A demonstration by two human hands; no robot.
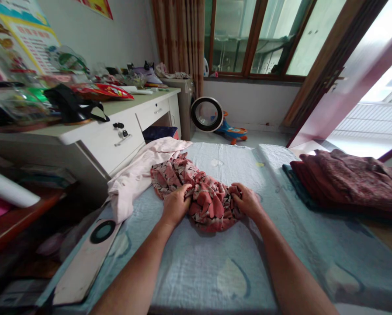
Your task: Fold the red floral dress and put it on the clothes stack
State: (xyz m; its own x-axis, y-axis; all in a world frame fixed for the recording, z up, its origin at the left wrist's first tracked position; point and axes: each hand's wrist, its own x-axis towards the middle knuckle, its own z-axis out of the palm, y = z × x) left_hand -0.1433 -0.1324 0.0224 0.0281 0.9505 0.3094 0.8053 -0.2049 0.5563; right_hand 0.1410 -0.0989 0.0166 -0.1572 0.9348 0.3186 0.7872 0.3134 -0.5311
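A bunched pink garment with a dark leaf-like pattern [212, 201] lies crumpled on the light blue bed cover [222, 262]. My left hand [178, 203] is closed on its near left part, thumb on top of the cloth. At the garment's right edge, my right hand [246, 200] pinches the fabric between thumb and fingers. Part of the same patterned cloth spreads to the back left, touching a pale pink garment [133, 183]. Fingers of both hands are partly hidden by the folds.
Folded dark red clothes [356, 179] are stacked on the right. A white phone-like slab with a dark round disc [84, 262] lies at the left edge. Beyond it stands a cluttered white desk [113, 140]. A round fan [206, 114] and a blue ride-on toy [233, 130] are behind the bed.
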